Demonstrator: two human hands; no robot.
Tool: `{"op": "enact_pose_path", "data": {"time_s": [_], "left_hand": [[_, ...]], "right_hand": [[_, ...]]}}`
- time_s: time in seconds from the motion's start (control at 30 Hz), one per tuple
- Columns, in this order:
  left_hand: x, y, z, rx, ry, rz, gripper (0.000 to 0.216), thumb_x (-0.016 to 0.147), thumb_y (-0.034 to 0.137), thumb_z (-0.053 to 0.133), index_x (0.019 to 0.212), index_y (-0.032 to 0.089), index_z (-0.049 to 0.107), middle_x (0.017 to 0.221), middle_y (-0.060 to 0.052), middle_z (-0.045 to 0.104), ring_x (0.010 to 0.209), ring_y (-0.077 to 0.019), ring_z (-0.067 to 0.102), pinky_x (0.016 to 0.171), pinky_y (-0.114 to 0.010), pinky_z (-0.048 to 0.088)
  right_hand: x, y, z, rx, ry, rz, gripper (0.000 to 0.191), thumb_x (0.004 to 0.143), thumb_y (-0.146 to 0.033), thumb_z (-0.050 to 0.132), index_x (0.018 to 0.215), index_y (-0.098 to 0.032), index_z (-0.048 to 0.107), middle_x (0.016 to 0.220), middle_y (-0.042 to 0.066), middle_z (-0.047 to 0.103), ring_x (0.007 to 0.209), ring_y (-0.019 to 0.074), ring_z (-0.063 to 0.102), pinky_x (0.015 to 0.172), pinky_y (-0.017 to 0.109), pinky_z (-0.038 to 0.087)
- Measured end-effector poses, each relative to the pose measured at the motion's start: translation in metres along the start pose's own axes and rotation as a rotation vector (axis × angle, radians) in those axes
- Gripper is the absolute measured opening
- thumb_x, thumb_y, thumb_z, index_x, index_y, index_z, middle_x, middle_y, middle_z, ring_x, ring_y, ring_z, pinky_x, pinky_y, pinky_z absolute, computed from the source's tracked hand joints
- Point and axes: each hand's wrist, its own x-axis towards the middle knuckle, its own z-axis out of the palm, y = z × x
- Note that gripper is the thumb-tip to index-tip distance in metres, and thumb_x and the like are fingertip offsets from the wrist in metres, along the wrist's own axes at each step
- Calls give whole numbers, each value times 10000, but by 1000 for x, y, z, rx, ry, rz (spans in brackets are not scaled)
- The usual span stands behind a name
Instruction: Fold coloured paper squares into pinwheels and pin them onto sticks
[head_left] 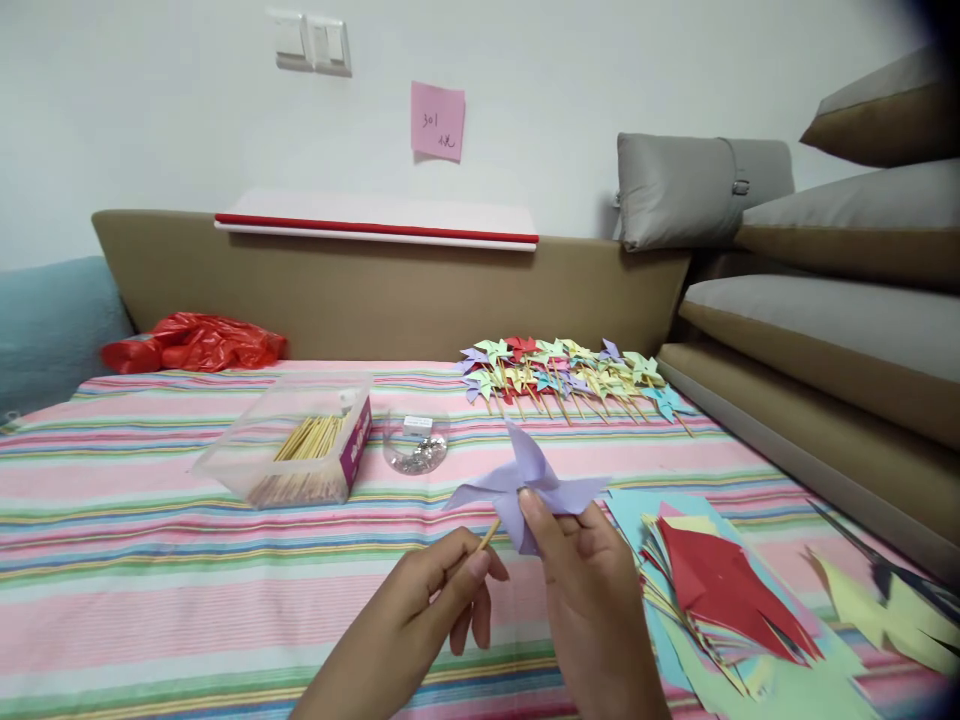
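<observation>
In front of me is a purple paper pinwheel, its blades spread around the centre. My right hand grips it at the middle, thumb pressed on the hub and the fingers behind the paper. My left hand pinches the thin wooden stick just below the blades, between thumb and index finger; its other fingers curl loosely. The stick's upper end is hidden behind the paper. To the right of my right hand lies a stack of cut paper pieces, a red one on top.
A clear plastic box holds wooden sticks, beside a round clear container of small metal pins. Several finished pinwheels lie at the back. Scissors and yellow paper are at right, below stacked cushions. A red plastic bag sits back left.
</observation>
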Motion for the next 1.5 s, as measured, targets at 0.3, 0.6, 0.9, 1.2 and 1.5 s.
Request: {"op": "enact_pose_path", "data": {"time_s": [0.3,0.6,0.9,1.2,1.5], "left_hand": [[2,3,-4,38,-92,-66,418,1026,511,353,839,210,574,634,36,571,675,-152,542,772,-270,416],[0,-2,-6,70,-105,-78,392,1008,526,398,868,203,570,607,60,489,632,-139,463,675,-245,380],[4,-2,-2,55,-103,-46,406,1006,516,406,736,222,481,593,38,554,629,-153,513,720,-262,409],[22,-26,0,-304,674,27,359,877,559,620,955,220,708,983,-26,725,989,-218,633,861,-271,473],[20,-19,1,-496,663,-57,455,767,594,725,954,179,712,875,-46,772,792,-220,709,671,-259,567]], "right_hand": [[5,-8,0,138,-43,161,312,747,-351,832,988,-176,741,878,22,721,853,156,648,758,253,508],[9,-1,-1,117,-23,152,263,739,-381,830,868,-176,729,795,3,695,727,124,590,658,229,464],[10,2,4,125,-62,84,346,755,-389,818,1013,-191,701,923,29,723,845,161,643,767,264,505],[3,25,7,-565,-290,-35,406,949,-532,509,755,-187,600,717,4,607,687,152,554,659,275,430],[-8,49,24,-763,-367,-220,211,912,-285,544,718,-201,540,678,-1,599,628,146,549,577,252,358]]}}
